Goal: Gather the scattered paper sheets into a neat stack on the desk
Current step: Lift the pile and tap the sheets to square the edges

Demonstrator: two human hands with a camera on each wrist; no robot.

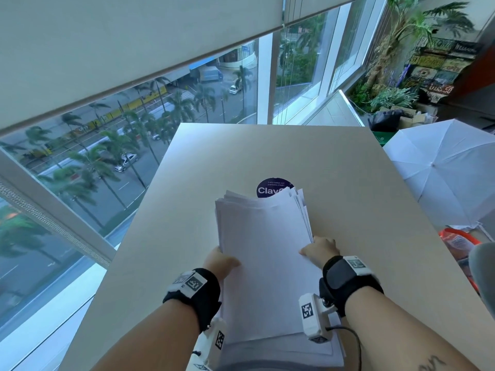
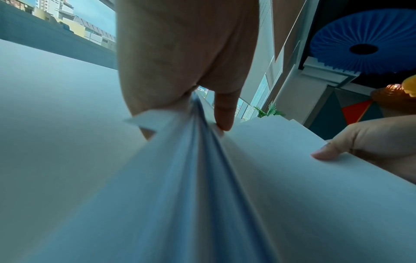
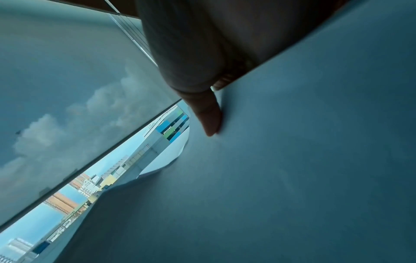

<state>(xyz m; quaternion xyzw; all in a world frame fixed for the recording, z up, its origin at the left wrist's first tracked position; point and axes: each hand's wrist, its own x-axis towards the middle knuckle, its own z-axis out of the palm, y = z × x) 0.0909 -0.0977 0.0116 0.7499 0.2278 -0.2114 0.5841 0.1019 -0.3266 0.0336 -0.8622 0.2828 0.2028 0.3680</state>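
Observation:
A thick bundle of white paper sheets (image 1: 263, 253) is held up over the beige desk (image 1: 348, 183), its far edges uneven and fanned. My left hand (image 1: 223, 261) grips the bundle's left edge, thumb on top. My right hand (image 1: 318, 250) grips the right edge, thumb on the top sheet. In the left wrist view the sheets (image 2: 202, 178) fan apart below my left hand (image 2: 202, 110), and the right hand's thumb (image 2: 324, 153) lies on the top sheet. In the right wrist view the right hand (image 3: 211, 113) holds the paper (image 3: 292, 160) edge, a finger pressed against its underside.
A round dark blue sticker (image 1: 272, 187) sits on the desk just beyond the sheets. Large windows (image 1: 120, 145) run along the left and far side. A white umbrella (image 1: 444, 170) and an orange object (image 1: 455, 241) lie right of the desk; plants (image 1: 388, 89) stand beyond.

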